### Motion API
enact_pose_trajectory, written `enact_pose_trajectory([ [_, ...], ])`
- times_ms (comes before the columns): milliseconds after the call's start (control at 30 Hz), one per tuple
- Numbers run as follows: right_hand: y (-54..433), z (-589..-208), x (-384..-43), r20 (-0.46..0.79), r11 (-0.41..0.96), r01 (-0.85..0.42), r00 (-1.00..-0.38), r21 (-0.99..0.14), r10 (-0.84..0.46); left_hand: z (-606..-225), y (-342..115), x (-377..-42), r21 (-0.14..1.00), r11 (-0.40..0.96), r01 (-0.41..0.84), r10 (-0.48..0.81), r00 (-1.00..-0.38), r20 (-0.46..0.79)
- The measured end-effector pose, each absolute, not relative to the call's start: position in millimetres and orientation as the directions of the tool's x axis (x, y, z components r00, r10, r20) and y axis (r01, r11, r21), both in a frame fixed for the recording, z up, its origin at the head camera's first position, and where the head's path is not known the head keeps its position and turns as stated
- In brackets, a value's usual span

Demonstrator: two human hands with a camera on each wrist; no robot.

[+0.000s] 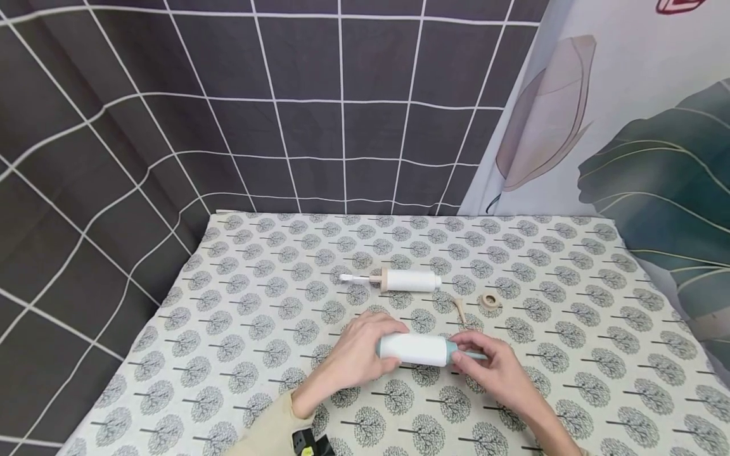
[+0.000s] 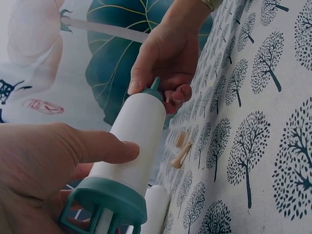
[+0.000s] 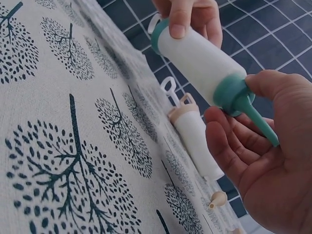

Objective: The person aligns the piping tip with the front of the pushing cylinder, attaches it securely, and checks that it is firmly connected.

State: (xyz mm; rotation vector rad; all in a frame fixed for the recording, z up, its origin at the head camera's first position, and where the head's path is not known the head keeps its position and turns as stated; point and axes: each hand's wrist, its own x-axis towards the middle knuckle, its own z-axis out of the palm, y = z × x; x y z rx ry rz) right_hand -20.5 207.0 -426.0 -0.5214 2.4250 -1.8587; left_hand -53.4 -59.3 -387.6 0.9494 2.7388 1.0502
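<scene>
A white piping syringe (image 1: 413, 349) with teal ends lies across between both hands, just over the table. My left hand (image 1: 362, 348) grips the barrel near its looped teal handle (image 2: 109, 195), with the thumb along the white side. At the other end my right hand (image 1: 496, 370) holds the teal collar (image 3: 229, 92) between thumb and fingers. A long, thin teal nozzle (image 3: 258, 122) points out from that collar, toward the right palm. In the left wrist view, part of the plunger shows between the handle loops.
Beyond the hands lies a second white syringe (image 1: 412, 280) with beige fittings, its white plunger (image 1: 355, 278) pulled out to the left. A beige nozzle (image 1: 459, 310) and a beige ring (image 1: 490, 301) rest to its right. The tree-print tablecloth (image 1: 228, 316) meets a dark checked curtain (image 1: 308, 126).
</scene>
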Motion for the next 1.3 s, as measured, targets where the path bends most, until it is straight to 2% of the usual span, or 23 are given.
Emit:
enact_pose_trajectory([
  [200,207.8,-425.7,-21.9,0.142,0.265,-0.216,-0.951,-0.940,-0.273,-387.9,-59.0,-53.6,0.624,0.588,0.514,0.563,-0.814,0.140],
  [300,208.5,-426.8,-23.7,0.207,0.241,-0.285,-0.930,-0.928,-0.305,-388.9,-59.4,-53.9,0.623,0.584,0.520,0.564,-0.812,0.150],
  [467,210.0,-429.6,-26.5,0.351,0.143,-0.427,-0.858,-0.893,-0.376,-389.9,-59.7,-53.8,0.630,0.580,0.516,0.561,-0.814,0.150],
  [600,209.1,-431.6,-27.1,0.396,0.141,-0.480,-0.830,-0.866,-0.392,-390.0,-59.8,-53.3,0.633,0.586,0.506,0.558,-0.818,0.139],
  [900,208.4,-430.0,-25.6,0.307,0.246,-0.400,-0.888,-0.883,-0.343,-390.1,-59.7,-53.0,0.622,0.587,0.518,0.557,-0.816,0.153],
  [1300,207.6,-429.7,-25.0,0.243,0.280,-0.329,-0.922,-0.902,-0.302,-389.4,-59.1,-52.6,0.617,0.590,0.520,0.553,-0.817,0.160],
])
